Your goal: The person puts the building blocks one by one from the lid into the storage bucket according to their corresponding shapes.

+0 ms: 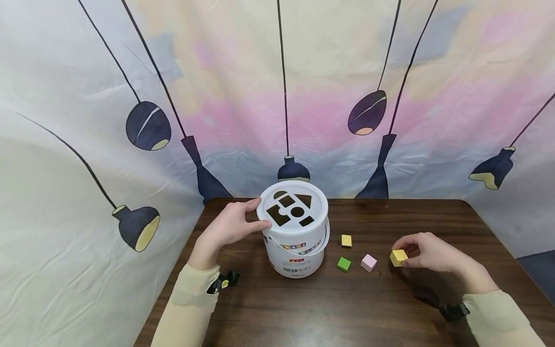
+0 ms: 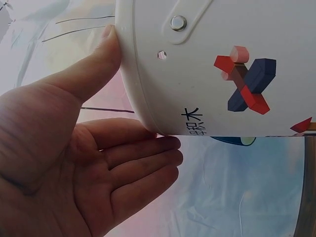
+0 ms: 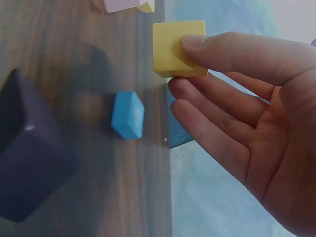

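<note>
From the head view, the left hand (image 1: 230, 229) rests against the side of a white bucket (image 1: 297, 250), thumb and fingertips touching the rim of its lid (image 1: 292, 205), fingers fairly straight rather than wrapped around it. The lid has shaped cut-outs, among them a triangle, a circle and squares. The right hand (image 1: 429, 250) sits well to the right of the bucket and pinches a yellow cube (image 1: 398, 257) between thumb and fingers, low over the counter (image 1: 347, 308). Between the two hands lie a pink cube (image 1: 368, 262), a green cube (image 1: 344, 263) and a smaller yellow block (image 1: 346, 240), all nearer the bucket than the right hand is.

In the left wrist view, the left hand (image 2: 74, 168) is spread, the thumb (image 2: 94, 61) pressed on the bucket's (image 2: 222, 59) upper edge and the fingers (image 2: 143, 158) lying straight just under the wall; it steadies rather than grips.

In the right wrist view, the right hand (image 3: 247, 123) clamps the yellow cube (image 3: 170, 47) by thumb above and forefinger below. A blue block (image 3: 127, 114) and a dark purple block (image 3: 29, 153) lie on the counter (image 3: 74, 59) beside it.

The step in hand looks like picking up a block for sorting. The next move would call for carrying the cube leftward over the lid and squaring it with a square opening while the left hand braces the bucket.
</note>
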The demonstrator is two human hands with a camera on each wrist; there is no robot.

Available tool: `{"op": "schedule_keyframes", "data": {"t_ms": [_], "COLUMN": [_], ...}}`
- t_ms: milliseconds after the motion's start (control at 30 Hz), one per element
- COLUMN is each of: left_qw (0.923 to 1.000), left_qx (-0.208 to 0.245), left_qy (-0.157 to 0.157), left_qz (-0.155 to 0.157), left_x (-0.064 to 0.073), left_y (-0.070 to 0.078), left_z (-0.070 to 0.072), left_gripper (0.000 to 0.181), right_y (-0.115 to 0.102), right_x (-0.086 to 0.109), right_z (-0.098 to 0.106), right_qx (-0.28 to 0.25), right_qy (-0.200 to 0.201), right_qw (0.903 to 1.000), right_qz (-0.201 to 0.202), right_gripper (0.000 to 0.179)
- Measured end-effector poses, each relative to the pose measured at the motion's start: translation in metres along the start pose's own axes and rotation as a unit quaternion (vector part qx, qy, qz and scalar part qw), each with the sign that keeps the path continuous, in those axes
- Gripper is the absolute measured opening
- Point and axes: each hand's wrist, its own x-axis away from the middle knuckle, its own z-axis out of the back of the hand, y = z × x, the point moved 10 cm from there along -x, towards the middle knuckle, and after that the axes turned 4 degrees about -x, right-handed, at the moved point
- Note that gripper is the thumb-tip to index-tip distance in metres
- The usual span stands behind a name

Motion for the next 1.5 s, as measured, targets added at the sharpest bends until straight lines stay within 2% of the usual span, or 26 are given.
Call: {"op": "schedule_keyframes", "data": {"t_ms": [267, 500, 567, 767, 933, 1067, 1233, 1500], "left_qw": [1.0000, 1.0000, 1.0000, 1.0000, 1.0000, 1.0000, 1.0000, 1.0000], "left_qx": [0.002, 0.002, 0.000, -0.001, 0.000, 0.000, 0.000, 0.004], "left_qy": [-0.004, -0.001, 0.000, 0.003, 0.004, 0.002, 0.001, 0.001], "left_qz": [0.000, -0.001, 0.000, 0.002, -0.001, -0.002, -0.001, 0.004], "left_x": [0.000, -0.002, -0.003, -0.002, -0.002, -0.002, -0.002, -0.002], "left_y": [-0.003, -0.003, -0.004, -0.005, -0.003, -0.002, -0.003, -0.002], "left_z": [-0.002, -0.001, -0.001, -0.001, -0.001, -0.001, -0.001, 0.000], "left_gripper": [0.088, 0.088, 0.088, 0.087, 0.087, 0.088, 0.088, 0.088], "right_y": [-0.020, -0.060, -0.076, -0.123, -0.159, -0.178, -0.192, -0.204], "right_x": [-0.013, -0.037, -0.047, -0.084, -0.110, -0.126, -0.141, -0.158], "right_z": [0.011, 0.042, 0.050, 0.065, 0.063, 0.055, 0.047, 0.035], "right_qx": [0.019, 0.055, 0.044, -0.042, -0.064, -0.074, -0.074, -0.074], "right_qy": [-0.001, 0.025, 0.030, 0.028, 0.016, -0.001, -0.005, 0.006], "right_qw": [0.9998, 0.9980, 0.9982, 0.9958, 0.9911, 0.9878, 0.9832, 0.9819], "right_qz": [0.006, 0.020, 0.027, 0.076, 0.116, 0.137, 0.166, 0.174], "right_gripper": [0.032, 0.035, 0.036, 0.036, 0.036, 0.034, 0.035, 0.038]}}
